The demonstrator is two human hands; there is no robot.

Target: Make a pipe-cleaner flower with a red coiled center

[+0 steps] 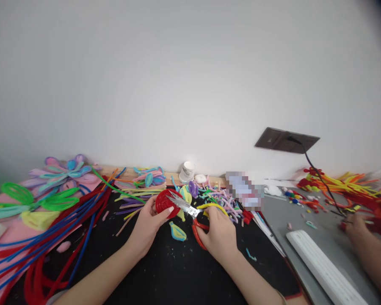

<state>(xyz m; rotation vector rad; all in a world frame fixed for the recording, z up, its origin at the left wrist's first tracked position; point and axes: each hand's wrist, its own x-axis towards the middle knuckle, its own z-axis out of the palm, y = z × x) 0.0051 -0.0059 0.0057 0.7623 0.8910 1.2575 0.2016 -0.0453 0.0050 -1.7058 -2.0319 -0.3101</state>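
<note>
My left hand [150, 222] is closed on a round red coil [165, 202], its thumb lying across the front. In my right hand [220, 231] is a pair of scissors [190, 209] with orange-red handles. Their blades are parted and point left, with the tips in front of the coil; I cannot tell whether they touch it. A yellow pipe cleaner [214, 206] shows by my right fingers, but whether they hold it is unclear. Below the blades, a blue and yellow pipe-cleaner petal [178, 231] lies on the black mat [165, 271].
Pipe cleaners [82, 216] and a green looped flower [55, 200] spread over the left side. A paper cup [188, 171], a white case [200, 178] and a blurred phone-like object [245, 189] stand along the back. Rightward are a power strip [324, 267] and another person's hand [368, 250].
</note>
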